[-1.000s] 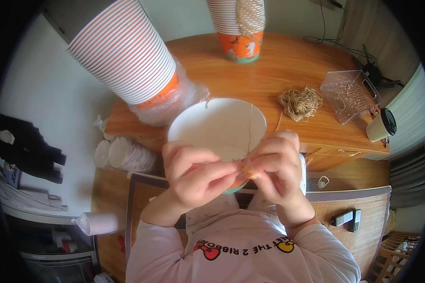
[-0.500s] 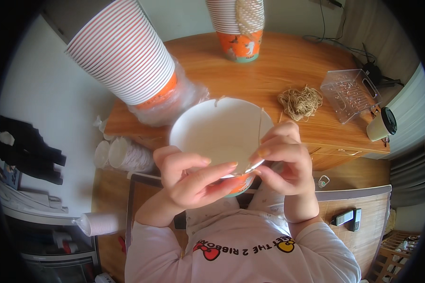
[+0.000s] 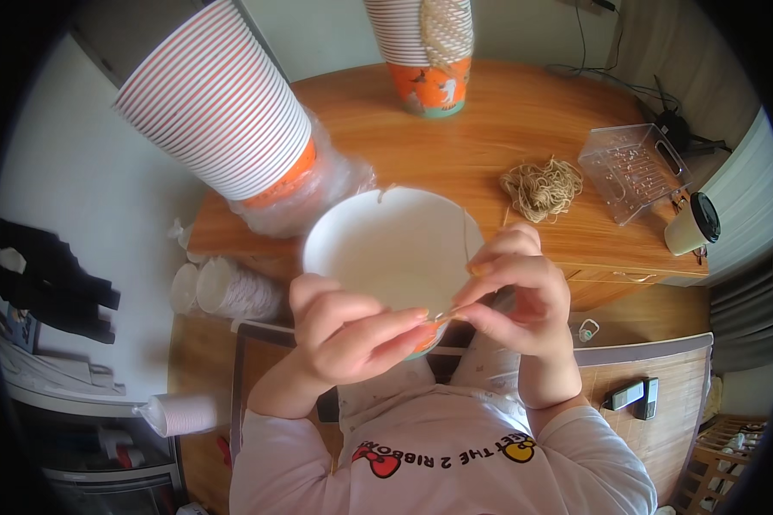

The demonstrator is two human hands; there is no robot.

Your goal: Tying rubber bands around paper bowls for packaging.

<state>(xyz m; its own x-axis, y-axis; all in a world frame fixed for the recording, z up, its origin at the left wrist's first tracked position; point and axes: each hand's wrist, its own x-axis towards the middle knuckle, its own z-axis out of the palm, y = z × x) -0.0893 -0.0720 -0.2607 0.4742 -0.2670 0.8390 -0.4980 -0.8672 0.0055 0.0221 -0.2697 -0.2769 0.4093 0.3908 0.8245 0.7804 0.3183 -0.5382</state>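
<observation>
A large paper bucket [image 3: 382,245], white inside and orange outside, sits upright over my lap, its mouth facing up. My left hand [image 3: 348,330] is at its near rim, thumb and fingers pinched together on a thin tan cord. My right hand [image 3: 524,296] pinches the same cord [image 3: 466,236] just to the right; a strand runs from there up along the bucket's inner right side. A small shiny bit shows between the fingertips, too small to name. A short cord piece [image 3: 389,190] hangs over the far rim.
On the wooden table [image 3: 481,129] lie a heap of tan cord [image 3: 541,189] and a clear plastic bin [image 3: 634,176], with a lidded cup [image 3: 694,225] beside it. A tall bucket stack [image 3: 223,112] leans at left; another stack [image 3: 431,81] stands at the back. Wrapped cups [image 3: 185,412] lie lower left.
The bucket's mouth has shifted slightly left and down. My right fingertips have come off the white rim and moved slightly lower, still pinching the cord near the left fingertips.
</observation>
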